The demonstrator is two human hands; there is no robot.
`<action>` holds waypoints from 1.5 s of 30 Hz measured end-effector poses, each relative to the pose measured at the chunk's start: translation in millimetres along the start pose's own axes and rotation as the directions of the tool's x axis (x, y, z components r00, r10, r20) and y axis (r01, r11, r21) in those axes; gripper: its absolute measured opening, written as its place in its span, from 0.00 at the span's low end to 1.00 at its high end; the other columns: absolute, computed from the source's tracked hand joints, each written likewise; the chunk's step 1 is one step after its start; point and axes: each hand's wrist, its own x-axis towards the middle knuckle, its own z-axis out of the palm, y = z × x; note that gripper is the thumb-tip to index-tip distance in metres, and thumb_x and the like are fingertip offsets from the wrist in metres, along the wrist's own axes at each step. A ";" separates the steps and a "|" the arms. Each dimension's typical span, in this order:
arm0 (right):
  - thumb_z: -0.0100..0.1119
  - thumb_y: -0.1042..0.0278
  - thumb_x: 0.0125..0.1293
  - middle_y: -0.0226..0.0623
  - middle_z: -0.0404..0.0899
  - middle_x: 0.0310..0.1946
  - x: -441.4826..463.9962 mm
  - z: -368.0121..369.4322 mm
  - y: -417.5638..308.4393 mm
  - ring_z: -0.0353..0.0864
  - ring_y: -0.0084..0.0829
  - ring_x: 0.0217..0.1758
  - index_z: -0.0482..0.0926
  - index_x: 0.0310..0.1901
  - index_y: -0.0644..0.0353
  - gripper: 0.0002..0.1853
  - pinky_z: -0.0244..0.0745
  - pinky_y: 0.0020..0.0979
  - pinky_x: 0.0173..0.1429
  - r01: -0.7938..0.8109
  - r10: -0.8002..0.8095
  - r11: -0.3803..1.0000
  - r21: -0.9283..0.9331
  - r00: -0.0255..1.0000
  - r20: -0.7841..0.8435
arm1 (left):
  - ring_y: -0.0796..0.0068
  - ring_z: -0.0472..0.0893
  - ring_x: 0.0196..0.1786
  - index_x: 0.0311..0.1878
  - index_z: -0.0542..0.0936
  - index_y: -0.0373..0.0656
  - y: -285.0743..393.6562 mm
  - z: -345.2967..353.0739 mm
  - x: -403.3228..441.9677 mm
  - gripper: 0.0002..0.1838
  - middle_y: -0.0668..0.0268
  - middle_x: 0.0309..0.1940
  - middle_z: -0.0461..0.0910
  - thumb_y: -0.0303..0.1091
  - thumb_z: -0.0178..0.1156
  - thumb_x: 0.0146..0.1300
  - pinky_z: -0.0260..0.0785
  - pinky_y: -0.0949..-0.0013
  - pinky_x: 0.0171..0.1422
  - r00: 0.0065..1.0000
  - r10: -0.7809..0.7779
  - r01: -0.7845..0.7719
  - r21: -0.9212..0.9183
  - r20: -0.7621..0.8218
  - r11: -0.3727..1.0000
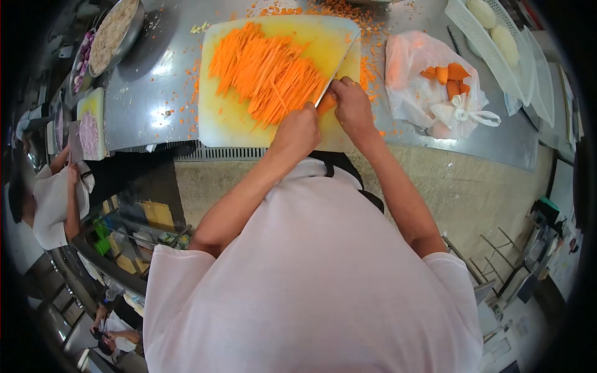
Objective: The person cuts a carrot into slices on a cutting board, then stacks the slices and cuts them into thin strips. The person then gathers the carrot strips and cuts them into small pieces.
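A yellow-stained white cutting board (214, 124) lies on the metal counter, with a large heap of shredded carrot (267, 71) across it. My left hand (297, 132) is closed around the handle end of a knife (339, 67), whose blade slants up and to the right beside the heap. Just right of the blade, my right hand (353, 105) is closed on a carrot piece (326, 104), which the fingers partly cover. The handle is hidden inside my left hand.
Right of the board sits a plastic bag (410, 81) with carrot chunks (454, 73). A white basket (463, 15) holds pale peeled vegetables. At upper left is a metal bowl (138, 31). A co-worker (59, 199) works at another board (98, 105). Carrot scraps litter the counter (161, 118).
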 end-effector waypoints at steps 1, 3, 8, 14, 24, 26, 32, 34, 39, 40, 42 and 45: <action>0.50 0.81 0.55 0.47 0.73 0.32 -0.5 -0.1 0.7 0.73 0.50 0.38 0.75 0.35 0.62 0.07 0.70 0.46 0.40 0.000 0.000 1.000 -0.005 1.000 -0.010 | 0.37 0.78 0.30 0.31 0.74 0.27 4.7 -4.1 -0.7 0.09 0.36 0.23 0.75 0.25 0.52 0.64 0.69 0.46 0.35 1.000 -0.004 0.004 -0.006 -0.001 1.000; 0.50 0.81 0.55 0.47 0.73 0.32 1.2 1.6 -0.7 0.73 0.50 0.38 0.76 0.36 0.62 0.08 0.70 0.46 0.41 0.007 -0.007 1.000 0.002 1.000 -0.019 | 0.37 0.79 0.30 0.31 0.74 0.27 11.8 -23.6 -1.8 0.09 0.35 0.23 0.75 0.25 0.51 0.63 0.70 0.46 0.35 0.997 -0.044 0.042 0.028 0.063 0.999; 0.51 0.80 0.55 0.47 0.73 0.31 -6.5 3.7 3.4 0.73 0.50 0.38 0.76 0.34 0.62 0.06 0.71 0.45 0.42 -0.017 0.017 1.000 -0.012 1.000 -0.024 | 0.37 0.79 0.29 0.30 0.74 0.28 -4.0 5.3 -3.7 0.11 0.35 0.22 0.75 0.27 0.50 0.65 0.70 0.45 0.34 0.998 -0.060 0.059 0.020 0.032 0.998; 0.51 0.80 0.56 0.46 0.73 0.31 -8.7 3.6 8.3 0.74 0.50 0.39 0.76 0.33 0.62 0.04 0.71 0.46 0.42 -0.003 0.004 1.000 0.028 0.999 -0.034 | 0.36 0.78 0.29 0.30 0.74 0.27 9.3 -9.3 -8.3 0.12 0.35 0.22 0.74 0.27 0.50 0.65 0.70 0.45 0.33 0.998 -0.028 0.027 0.025 0.049 0.999; 0.51 0.79 0.57 0.46 0.74 0.30 -11.4 3.2 9.2 0.74 0.50 0.37 0.76 0.33 0.62 0.04 0.71 0.46 0.41 0.006 0.000 0.997 0.079 0.997 -0.079 | 0.37 0.79 0.30 0.30 0.75 0.28 5.8 2.7 -7.7 0.10 0.35 0.22 0.75 0.26 0.51 0.63 0.71 0.46 0.34 0.997 -0.036 0.031 0.063 0.073 0.998; 0.51 0.79 0.57 0.46 0.74 0.30 -12.9 4.9 11.0 0.74 0.51 0.36 0.76 0.33 0.63 0.04 0.71 0.47 0.40 0.015 -0.012 0.999 0.040 0.996 -0.084 | 0.37 0.79 0.30 0.30 0.75 0.28 -0.3 9.6 -1.3 0.09 0.35 0.22 0.75 0.25 0.52 0.63 0.71 0.46 0.34 0.999 0.008 -0.009 0.051 0.031 0.999; 0.51 0.80 0.56 0.46 0.74 0.29 -16.3 8.2 15.2 0.74 0.50 0.36 0.75 0.32 0.62 0.04 0.71 0.46 0.39 0.029 -0.016 0.995 0.092 0.991 -0.135 | 0.36 0.78 0.30 0.30 0.75 0.28 2.9 10.5 -10.5 0.09 0.35 0.23 0.75 0.26 0.52 0.63 0.70 0.46 0.35 0.997 -0.044 0.043 0.018 0.071 0.999; 0.52 0.80 0.55 0.46 0.74 0.29 -15.2 7.1 14.2 0.74 0.50 0.35 0.75 0.32 0.62 0.04 0.70 0.47 0.39 0.030 -0.017 0.995 0.092 0.990 -0.138 | 0.36 0.78 0.30 0.30 0.75 0.28 -0.2 14.2 -1.3 0.10 0.35 0.23 0.74 0.26 0.53 0.63 0.70 0.46 0.35 0.998 -0.025 0.024 0.020 0.049 1.000; 0.53 0.80 0.54 0.46 0.73 0.28 -15.2 7.0 16.3 0.74 0.51 0.35 0.75 0.31 0.62 0.03 0.71 0.46 0.38 0.007 -0.001 0.999 0.051 0.994 -0.108 | 0.36 0.78 0.30 0.30 0.75 0.27 24.0 -17.4 -6.4 0.10 0.35 0.22 0.74 0.27 0.53 0.63 0.70 0.46 0.34 0.999 -0.004 0.004 0.007 0.042 1.000; 0.55 0.80 0.54 0.45 0.74 0.28 -19.1 7.8 16.0 0.75 0.50 0.35 0.75 0.31 0.62 0.03 0.71 0.45 0.38 0.008 -0.002 0.999 0.050 0.993 -0.122 | 0.36 0.78 0.30 0.30 0.75 0.27 18.3 -6.4 -11.2 0.10 0.35 0.22 0.74 0.27 0.53 0.63 0.70 0.46 0.34 0.998 -0.010 0.010 0.006 0.055 1.000; 0.57 0.81 0.55 0.44 0.74 0.28 -15.7 6.9 15.8 0.76 0.49 0.34 0.76 0.31 0.62 0.03 0.71 0.44 0.38 0.020 -0.013 0.999 0.045 0.988 -0.153 | 0.37 0.79 0.30 0.30 0.75 0.27 7.3 12.8 -5.5 0.10 0.36 0.22 0.75 0.26 0.53 0.63 0.70 0.46 0.35 0.999 -0.038 0.039 -0.022 0.027 0.999; 0.57 0.80 0.55 0.44 0.75 0.29 -23.5 4.9 13.5 0.76 0.49 0.34 0.76 0.31 0.62 0.03 0.71 0.43 0.39 0.042 -0.029 0.996 0.084 0.988 -0.151 | 0.36 0.78 0.31 0.30 0.75 0.27 3.4 10.3 1.1 0.10 0.35 0.23 0.74 0.26 0.53 0.63 0.70 0.46 0.35 0.999 0.015 -0.015 0.001 0.032 1.000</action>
